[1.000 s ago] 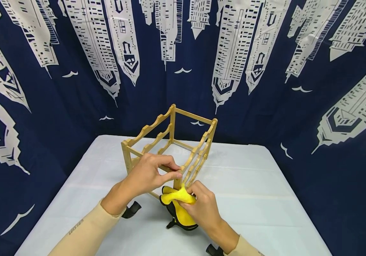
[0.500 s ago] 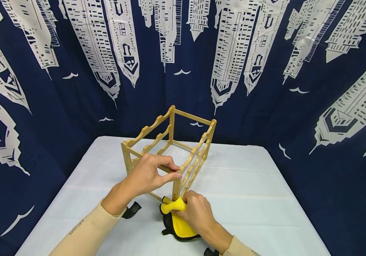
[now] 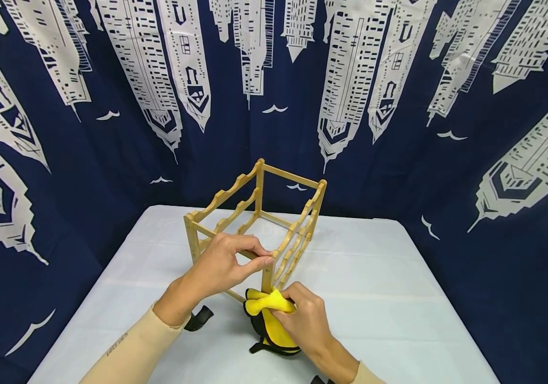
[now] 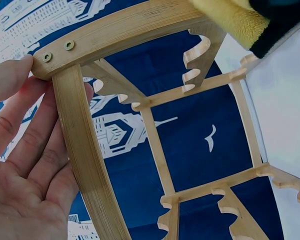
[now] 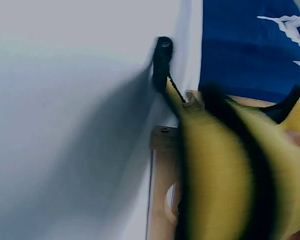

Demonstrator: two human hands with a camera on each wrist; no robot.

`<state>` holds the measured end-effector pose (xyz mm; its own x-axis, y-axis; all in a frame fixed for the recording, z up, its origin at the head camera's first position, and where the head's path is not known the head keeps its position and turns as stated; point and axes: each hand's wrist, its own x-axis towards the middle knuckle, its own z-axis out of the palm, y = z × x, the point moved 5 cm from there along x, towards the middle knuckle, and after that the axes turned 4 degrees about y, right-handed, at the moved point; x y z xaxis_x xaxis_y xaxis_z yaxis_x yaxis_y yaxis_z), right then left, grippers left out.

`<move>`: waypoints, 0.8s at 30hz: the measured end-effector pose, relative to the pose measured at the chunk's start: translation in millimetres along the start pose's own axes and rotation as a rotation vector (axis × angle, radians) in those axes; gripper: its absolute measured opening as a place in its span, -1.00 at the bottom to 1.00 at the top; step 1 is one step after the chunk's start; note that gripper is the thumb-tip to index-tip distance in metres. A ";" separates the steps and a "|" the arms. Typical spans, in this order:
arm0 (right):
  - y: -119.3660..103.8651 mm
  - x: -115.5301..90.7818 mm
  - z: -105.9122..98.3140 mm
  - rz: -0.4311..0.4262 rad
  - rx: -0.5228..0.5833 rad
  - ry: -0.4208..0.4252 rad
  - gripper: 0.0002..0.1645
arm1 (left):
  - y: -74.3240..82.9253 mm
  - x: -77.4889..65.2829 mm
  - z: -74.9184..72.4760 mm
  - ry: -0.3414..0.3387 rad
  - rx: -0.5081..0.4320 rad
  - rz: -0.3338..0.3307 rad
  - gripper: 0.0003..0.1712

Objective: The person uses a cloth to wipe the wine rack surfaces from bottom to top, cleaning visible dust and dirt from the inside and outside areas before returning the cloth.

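A light wooden rack with scalloped rails [image 3: 267,276] stands on the white table. My left hand [image 3: 223,264] pinches its near top corner between thumb and fingers; in the left wrist view the thumb [image 4: 10,80] lies at the corner and the fingers reach behind the post [image 4: 85,145]. My right hand [image 3: 308,320] grips a fuzzy yellow cloth with black edging [image 3: 274,328], bunched around the lower part of the near corner post. The cloth's black-trimmed end hangs toward the table. In the right wrist view the cloth [image 5: 215,170] is blurred and hides most of the post.
The white-covered table [image 3: 375,288] extends to both sides of the rack. A dark blue curtain with a white skyline print [image 3: 293,133] hangs behind it. Black camera mounts [image 3: 199,318] show at both wrists.
My right hand slid the cloth down the post, then came partway back up. My left hand has kept its hold on the rack's corner, and the rack has stayed in place.
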<state>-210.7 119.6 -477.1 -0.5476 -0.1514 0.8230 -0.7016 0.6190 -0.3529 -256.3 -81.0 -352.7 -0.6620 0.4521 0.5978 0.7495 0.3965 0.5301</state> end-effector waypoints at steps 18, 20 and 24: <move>14.9 34.6 -8.3 0.106 0.247 -0.161 -0.53 | 6.6 2.3 -0.4 0.007 0.040 -0.028 -0.91; 15.8 33.9 -10.1 0.080 0.237 -0.168 -0.54 | 8.9 1.5 3.1 0.020 0.075 -0.055 -0.82; 18.5 35.0 -19.1 0.033 0.247 -0.143 -0.52 | 14.7 0.5 11.1 0.071 0.180 -0.097 -0.65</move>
<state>-234.1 140.4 -446.3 -0.6184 -0.2525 0.7442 -0.7626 0.4216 -0.4906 -245.6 -66.1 -351.3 -0.7249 0.3495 0.5936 0.6663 0.5744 0.4756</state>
